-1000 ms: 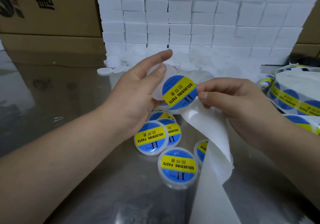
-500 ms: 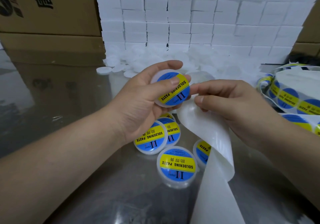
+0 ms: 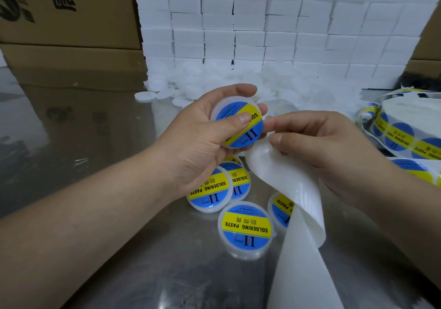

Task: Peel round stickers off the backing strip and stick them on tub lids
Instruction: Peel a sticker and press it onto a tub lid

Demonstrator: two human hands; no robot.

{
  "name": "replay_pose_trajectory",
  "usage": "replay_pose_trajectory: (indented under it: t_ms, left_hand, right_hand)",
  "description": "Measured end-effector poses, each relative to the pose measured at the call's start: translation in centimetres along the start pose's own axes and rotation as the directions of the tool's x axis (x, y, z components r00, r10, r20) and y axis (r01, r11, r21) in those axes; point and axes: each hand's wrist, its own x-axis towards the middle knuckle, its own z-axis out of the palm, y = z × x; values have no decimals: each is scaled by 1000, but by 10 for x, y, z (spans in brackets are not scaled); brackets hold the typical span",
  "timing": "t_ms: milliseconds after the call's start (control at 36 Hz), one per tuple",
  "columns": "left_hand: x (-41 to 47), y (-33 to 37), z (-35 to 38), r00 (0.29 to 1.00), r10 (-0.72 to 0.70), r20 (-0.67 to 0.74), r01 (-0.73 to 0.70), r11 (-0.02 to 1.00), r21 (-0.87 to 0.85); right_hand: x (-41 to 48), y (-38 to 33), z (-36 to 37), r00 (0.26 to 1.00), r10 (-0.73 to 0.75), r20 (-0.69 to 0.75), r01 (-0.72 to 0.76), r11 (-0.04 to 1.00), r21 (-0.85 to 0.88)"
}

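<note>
- Left hand [image 3: 202, 141] gripped one tub [image 3: 222, 105] above the table [image 3: 119, 273], fingers curled round the rim from behind and the lid tilted toward the camera.
- Blue-yellow sticker [image 3: 250, 130] sat on that lid. Left thumb [image 3: 229, 122] pressed flat across it and covered part of the print.
- Right hand [image 3: 322, 146] pinched the top end of the strip [image 3: 293, 201] between thumb and forefinger, other fingers curled in. Forefinger tip was just beside the tub's right edge; couldn't tell whether it touched.
- The strip hung from that pinch, looped once, and ran off the bottom edge. The visible stretch was bare white.
- Four labelled tubs lay on the table under the hands: one [image 3: 210, 189] partly under the left palm, one [image 3: 239, 181] overlapped behind it, one [image 3: 245, 228] in clear view in front, and one [image 3: 278, 209] half hidden by the strip.
- Roll [image 3: 405, 127] of the same stickers lay at the right edge, loose turns spilling.
- Heap of plain white lids [image 3: 214, 79] lay behind the hands, against a wall of stacked white boxes [image 3: 274, 22].
- Cartons [image 3: 66, 22] stood at back left.
</note>
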Motion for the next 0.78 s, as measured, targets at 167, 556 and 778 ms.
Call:
replay_pose_trajectory:
  t_ms: [167, 556, 778]
  left_hand:
    - [-1, 1, 1, 1000, 4, -15, -3, 1000, 28]
    - [-4, -1, 3, 992, 112, -55, -96, 965, 245]
    - [-9, 3, 12, 959, 259, -111, -204, 909, 364]
  right_hand:
    - [0, 1, -1, 1000, -9, 18, 9, 1000, 3]
    - [2, 5, -1, 1000, 14, -21, -16, 996, -93]
    - [7, 10, -6, 992, -31, -123, -7, 954, -298]
